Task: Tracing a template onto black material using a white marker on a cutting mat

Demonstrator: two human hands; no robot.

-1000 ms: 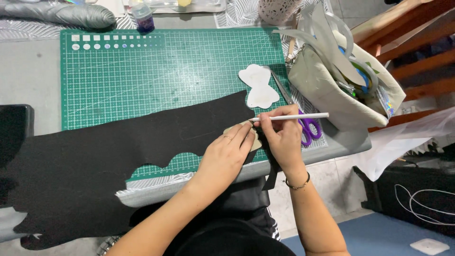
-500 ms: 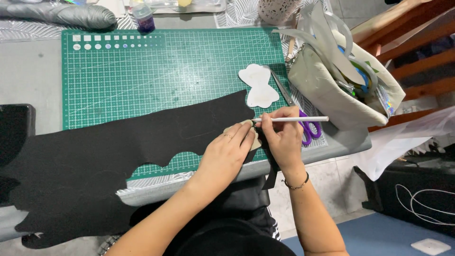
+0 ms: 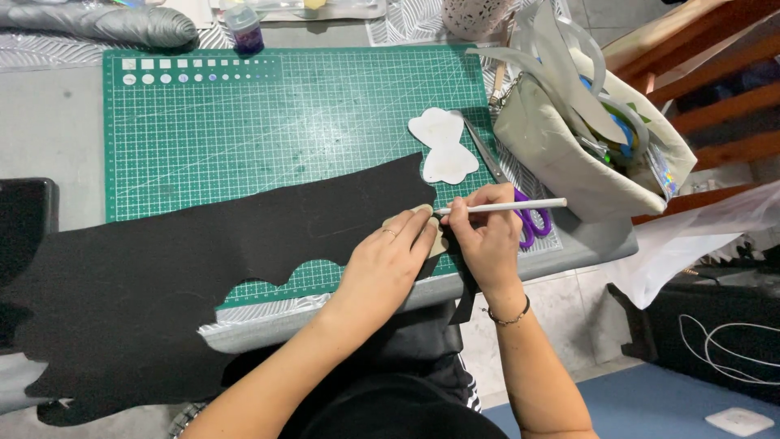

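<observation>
Black fabric (image 3: pixel 203 268): long axis left-right across worktop (image 3: pixel 49 122). My left hand (image 3: pixel 390 260) presses beige template (image 3: pixel 422 223) flat at right end; right hand (image 3: pixel 487 240) fingers grasp white pencil (image 3: pixel 508 206), tip at template edge.

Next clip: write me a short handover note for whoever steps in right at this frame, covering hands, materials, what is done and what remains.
Left hand: flat, pressing a beige template onto the black fabric.
Right hand: gripping a white pencil, tip at the template's edge.
Fabric lies across the green cutting mat; a white cut-out shape and purple-handled scissors sit to the right.
Done: one scalloped piece already cut from the fabric's lower edge.
Left: no finished outline visible; this shape is uncut.
</observation>
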